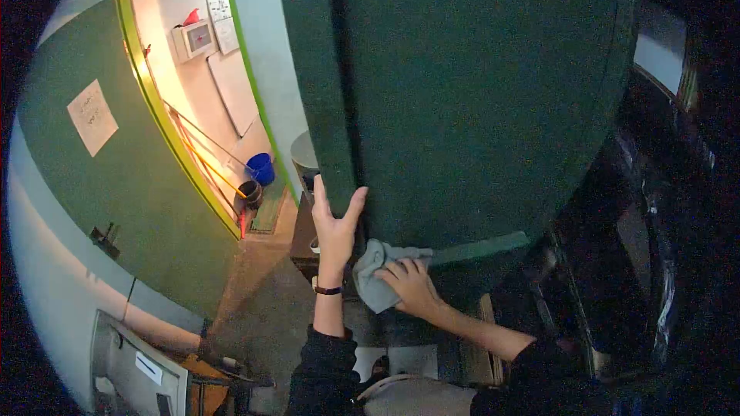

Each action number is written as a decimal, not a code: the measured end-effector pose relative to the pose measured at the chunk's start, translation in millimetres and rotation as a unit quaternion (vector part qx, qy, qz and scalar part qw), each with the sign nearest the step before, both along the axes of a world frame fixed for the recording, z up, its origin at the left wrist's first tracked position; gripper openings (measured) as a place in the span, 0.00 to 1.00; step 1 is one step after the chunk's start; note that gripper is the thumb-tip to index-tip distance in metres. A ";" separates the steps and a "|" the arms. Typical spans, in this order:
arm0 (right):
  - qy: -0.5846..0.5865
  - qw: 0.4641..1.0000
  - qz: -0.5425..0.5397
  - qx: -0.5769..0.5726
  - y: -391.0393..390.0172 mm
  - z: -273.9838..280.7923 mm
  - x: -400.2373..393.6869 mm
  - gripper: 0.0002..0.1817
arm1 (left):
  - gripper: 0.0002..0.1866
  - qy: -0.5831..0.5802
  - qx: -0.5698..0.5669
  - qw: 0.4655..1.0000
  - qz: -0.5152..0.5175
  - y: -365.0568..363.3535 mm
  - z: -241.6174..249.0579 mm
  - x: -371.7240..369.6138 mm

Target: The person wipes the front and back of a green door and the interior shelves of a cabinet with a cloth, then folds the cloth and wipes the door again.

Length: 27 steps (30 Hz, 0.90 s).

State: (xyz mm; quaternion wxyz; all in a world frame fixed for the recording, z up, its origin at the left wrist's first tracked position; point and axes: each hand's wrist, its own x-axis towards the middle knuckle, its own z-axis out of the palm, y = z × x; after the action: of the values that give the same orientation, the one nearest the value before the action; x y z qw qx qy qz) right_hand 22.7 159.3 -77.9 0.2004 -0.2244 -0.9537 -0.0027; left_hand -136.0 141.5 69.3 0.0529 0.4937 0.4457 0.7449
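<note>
A large dark green board [478, 100] stands upright right in front of me, with a narrow lighter green ledge [486, 249] along its lower edge. My left hand [336, 227] grips the board's left side edge near the bottom, thumb on the front face and fingers round the outer side. A dark band sits on that wrist. Bunched under the fingers of my right hand [414, 286] is a grey cloth [374, 273], pressed at the lower left corner of the board, at the left end of the ledge.
To the left, a green door [85, 146] carries a paper sheet [93, 118]. Through the lit doorway show a blue bucket [260, 169], a dark bucket [248, 193] and long handles. A grey chair [139, 366] stands lower left. Dark shiny sheeting [655, 262] hangs at right.
</note>
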 end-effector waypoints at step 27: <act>0.048 0.980 -0.191 -0.038 -16.0 4.3 -4.0 0.40 | 0.28 0.034 -0.006 0.995 0.088 12.3 -16.2 5.4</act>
State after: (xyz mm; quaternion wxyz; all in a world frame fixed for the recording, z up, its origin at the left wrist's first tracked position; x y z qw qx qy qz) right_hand 18.6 143.3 -73.7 0.2332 -0.4101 -0.8817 0.0058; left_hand -130.6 153.8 53.1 -0.0255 0.4769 0.4932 0.7271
